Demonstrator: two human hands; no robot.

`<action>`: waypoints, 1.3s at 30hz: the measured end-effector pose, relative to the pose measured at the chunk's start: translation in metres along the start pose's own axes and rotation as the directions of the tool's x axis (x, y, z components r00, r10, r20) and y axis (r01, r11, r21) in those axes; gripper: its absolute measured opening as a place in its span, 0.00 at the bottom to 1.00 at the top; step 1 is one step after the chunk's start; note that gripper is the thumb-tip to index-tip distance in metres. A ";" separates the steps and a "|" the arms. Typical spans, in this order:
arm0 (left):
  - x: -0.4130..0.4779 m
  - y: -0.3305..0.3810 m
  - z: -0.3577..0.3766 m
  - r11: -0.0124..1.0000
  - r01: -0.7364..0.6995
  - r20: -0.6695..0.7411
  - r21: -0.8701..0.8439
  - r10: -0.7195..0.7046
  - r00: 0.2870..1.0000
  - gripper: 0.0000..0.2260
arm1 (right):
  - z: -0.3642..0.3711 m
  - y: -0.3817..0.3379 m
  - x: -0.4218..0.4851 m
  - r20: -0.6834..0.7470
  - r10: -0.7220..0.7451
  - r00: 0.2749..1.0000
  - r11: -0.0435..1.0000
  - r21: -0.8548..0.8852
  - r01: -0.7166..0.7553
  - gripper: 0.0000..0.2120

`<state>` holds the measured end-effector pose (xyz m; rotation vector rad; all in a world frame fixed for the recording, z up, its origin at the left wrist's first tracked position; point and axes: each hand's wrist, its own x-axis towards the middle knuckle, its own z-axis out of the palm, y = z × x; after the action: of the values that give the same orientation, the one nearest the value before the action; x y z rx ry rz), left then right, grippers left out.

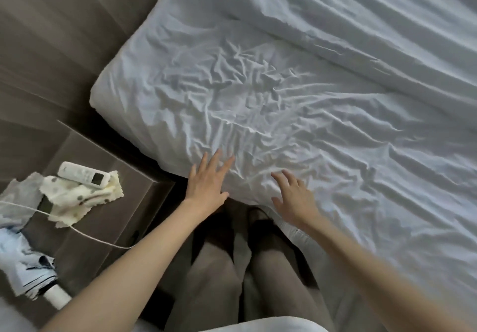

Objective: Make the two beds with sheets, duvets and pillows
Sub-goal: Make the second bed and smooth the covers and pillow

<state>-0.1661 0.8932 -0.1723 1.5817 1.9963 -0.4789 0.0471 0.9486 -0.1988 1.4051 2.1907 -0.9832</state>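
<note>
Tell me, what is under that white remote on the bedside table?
The white remote rests on a cream spotted cloth, which is spread on the bedside table. Whatever the cloth covers is hidden.

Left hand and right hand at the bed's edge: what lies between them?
Only creased white bedding, which both the left hand and the right hand touch; the head view shows nothing else there.

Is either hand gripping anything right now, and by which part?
Nothing is held. The left hand and right hand are both open, fingers spread flat at the near edge of the wrinkled white bedding.
</note>
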 end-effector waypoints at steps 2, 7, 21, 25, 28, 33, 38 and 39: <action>0.019 -0.009 0.014 0.999 -0.043 0.050 0.016 0.042 0.998 0.41 | 0.018 0.003 0.014 0.013 0.055 0.998 0.997 0.053 -0.055 0.30; 0.063 -0.037 0.051 0.993 -0.105 0.046 0.052 0.102 0.994 0.45 | 0.066 0.000 0.046 -0.093 0.188 0.978 0.982 -0.018 -0.190 0.37; 0.083 -0.059 0.115 0.977 -0.195 -0.209 0.088 0.209 0.955 0.58 | 0.075 0.001 0.055 -0.435 0.178 0.882 0.982 0.141 -0.128 0.07; 0.064 -0.051 0.105 0.962 -0.254 -0.363 0.096 0.272 0.891 0.57 | 0.034 -0.003 0.021 -0.475 0.207 0.855 0.956 0.284 -0.073 0.09; 0.061 -0.039 0.084 0.952 -0.292 -0.454 0.088 0.299 0.839 0.56 | -0.002 -0.003 0.008 -0.503 0.201 0.840 0.945 0.324 -0.032 0.10; 0.094 -0.014 0.028 0.969 -0.241 -0.623 0.047 0.217 0.751 0.50 | -0.060 0.002 -0.003 -0.583 0.211 0.785 0.940 0.342 0.002 0.12; 0.121 0.001 -0.035 0.949 -0.309 -0.723 -0.056 0.175 0.668 0.30 | -0.094 0.027 0.007 -0.646 0.289 0.707 0.906 0.422 0.015 0.12; 0.121 0.002 -0.047 0.942 -0.328 -0.721 -0.067 0.182 0.669 0.26 | -0.097 0.032 0.011 -0.686 0.291 0.667 0.922 0.387 -0.005 0.12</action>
<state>-0.1925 1.0147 -0.2087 2.0761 2.1749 0.5252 0.0772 1.0334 -0.1499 2.4792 2.4119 -0.8627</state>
